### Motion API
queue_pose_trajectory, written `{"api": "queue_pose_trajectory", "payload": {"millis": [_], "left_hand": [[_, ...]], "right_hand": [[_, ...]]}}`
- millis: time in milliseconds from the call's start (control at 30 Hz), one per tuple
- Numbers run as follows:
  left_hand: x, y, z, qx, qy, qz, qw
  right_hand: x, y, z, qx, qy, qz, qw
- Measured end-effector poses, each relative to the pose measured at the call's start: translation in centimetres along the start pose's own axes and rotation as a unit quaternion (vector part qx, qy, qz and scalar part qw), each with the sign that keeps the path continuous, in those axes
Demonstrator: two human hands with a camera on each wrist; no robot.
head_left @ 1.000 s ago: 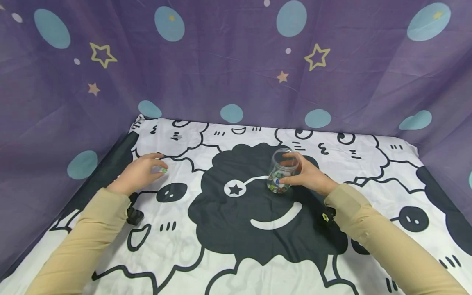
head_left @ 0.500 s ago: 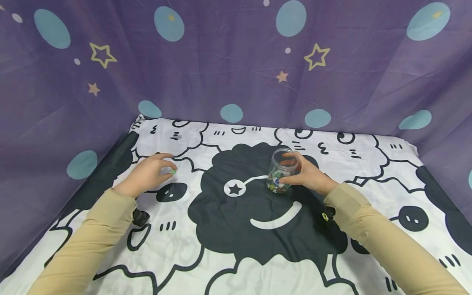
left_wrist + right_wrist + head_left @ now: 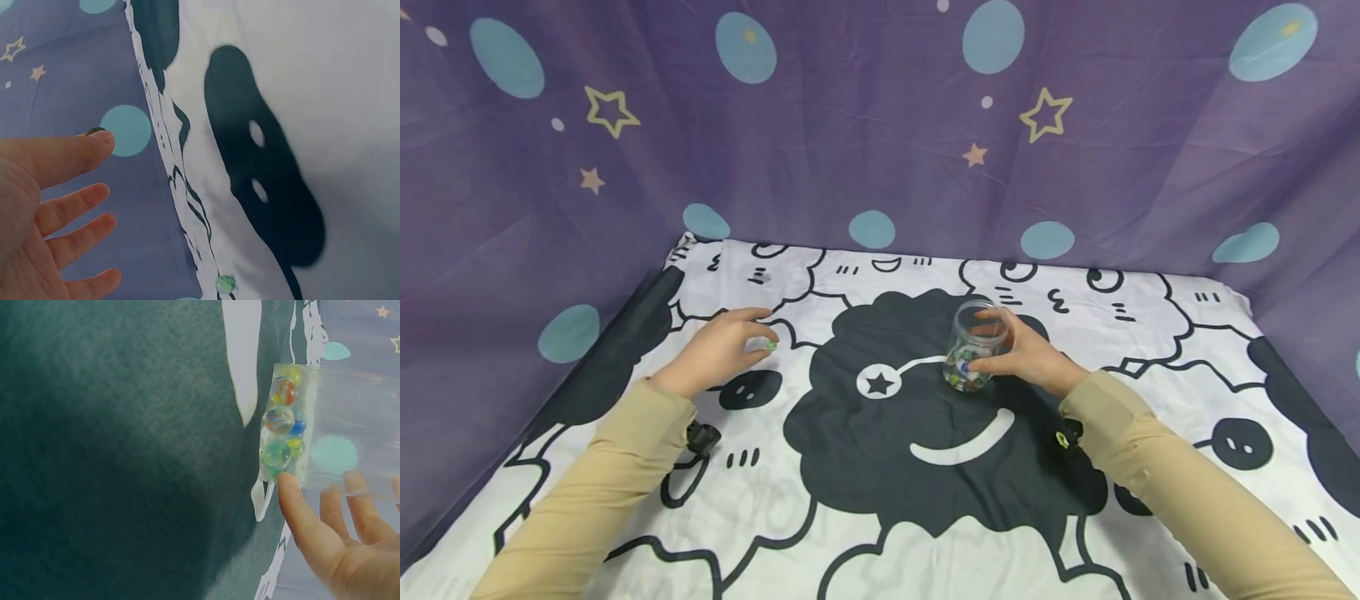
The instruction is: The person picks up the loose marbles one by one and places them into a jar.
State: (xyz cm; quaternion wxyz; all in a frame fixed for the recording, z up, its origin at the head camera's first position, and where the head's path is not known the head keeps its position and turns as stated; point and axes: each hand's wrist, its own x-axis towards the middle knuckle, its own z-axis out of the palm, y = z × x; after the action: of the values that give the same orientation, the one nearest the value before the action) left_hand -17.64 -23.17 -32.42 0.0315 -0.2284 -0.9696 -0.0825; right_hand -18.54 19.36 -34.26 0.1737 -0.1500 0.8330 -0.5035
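My left hand (image 3: 715,354) hovers over the left part of the cloth, pinching a small green marble (image 3: 771,345) at its fingertips. In the left wrist view only a dark rim of that marble shows behind the topmost digit, with the other fingers spread below. Another green marble (image 3: 226,284) lies on the cloth there. My right hand (image 3: 1026,354) grips a clear, lidless jar (image 3: 964,337) standing upright on the black sheep print, thumb near its base. Several glass marbles (image 3: 278,419), in green, yellow, blue and orange, lie in the bottom of the jar.
A white cloth (image 3: 917,567) printed with black-and-white sheep covers the table. Purple curtain fabric (image 3: 820,167) with stars and blue ovals rises behind and at both sides. A dark wrist camera (image 3: 702,437) shows beneath the left sleeve.
My left hand has moved steadily to the right, towards the jar, with the green marble at its fingertips. My right hand and the jar have stayed in place.
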Motion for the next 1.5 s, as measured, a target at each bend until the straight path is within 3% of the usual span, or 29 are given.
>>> {"api": "queue_pose_trajectory", "payload": {"millis": [367,1133,1500], "left_hand": [[1.5,1.9,0.3,-0.021,0.035,0.029,0.9987],[4.7,6.7,-0.4,-0.053,0.048,0.072,0.9948],[6.6,9.4,-1.3,-0.070,0.070,0.113,0.9886]], "right_hand": [[0.0,0.0,0.0,-0.003,0.000,0.000,1.000],[0.0,0.1,0.0,0.001,0.000,-0.006,1.000],[0.0,0.0,0.0,0.004,-0.001,-0.004,1.000]]}}
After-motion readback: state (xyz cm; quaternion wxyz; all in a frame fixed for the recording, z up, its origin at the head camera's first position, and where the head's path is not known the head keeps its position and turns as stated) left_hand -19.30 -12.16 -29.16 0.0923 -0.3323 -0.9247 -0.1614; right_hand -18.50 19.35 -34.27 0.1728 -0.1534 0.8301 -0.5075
